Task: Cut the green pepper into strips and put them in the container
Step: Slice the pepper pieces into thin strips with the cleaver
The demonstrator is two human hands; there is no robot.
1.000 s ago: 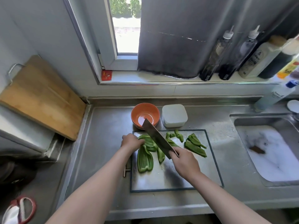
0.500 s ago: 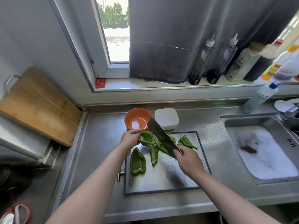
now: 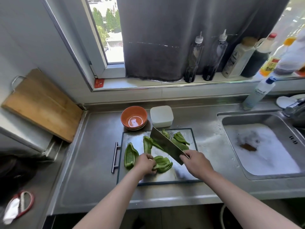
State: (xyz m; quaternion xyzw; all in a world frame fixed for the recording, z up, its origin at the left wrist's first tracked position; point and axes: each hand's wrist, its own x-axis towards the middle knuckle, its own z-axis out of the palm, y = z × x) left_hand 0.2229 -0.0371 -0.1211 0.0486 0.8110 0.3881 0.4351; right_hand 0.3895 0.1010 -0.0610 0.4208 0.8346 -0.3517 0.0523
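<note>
While my left hand (image 3: 145, 163) curls its fingers round the near edge of a pepper piece (image 3: 163, 164) and holds it down near the middle of the steel cutting board (image 3: 165, 176), my right hand (image 3: 196, 164) grips the handle of the knife (image 3: 166, 145). Its broad blade is raised and tilted, pointing away to the far left, clear of the held piece. Other pepper lies on the same board: a large curved half (image 3: 130, 155) just left of my left hand, a long piece (image 3: 147, 145) beyond it, and several narrower cuts (image 3: 180, 141) at the far right, partly hidden by the blade. Past the board's far edge stand an orange bowl (image 3: 134, 117) and, just beside it, a white container (image 3: 161, 116). I see no pepper in either, and I cannot tell whether the white one is lidded. Step in hand, as I judge it: cutting, with the piece being set in place for the blade. Most of the pepper is in broad pieces, so the task looks early to midway. Next move calls for flattening the piece, tucking my fingertips back from the cutting line, and bringing the blade down square in narrow, even strokes. Steel counter (image 3: 92, 146) carries the board; a sink (image 3: 260, 146) lies to the right.
</note>
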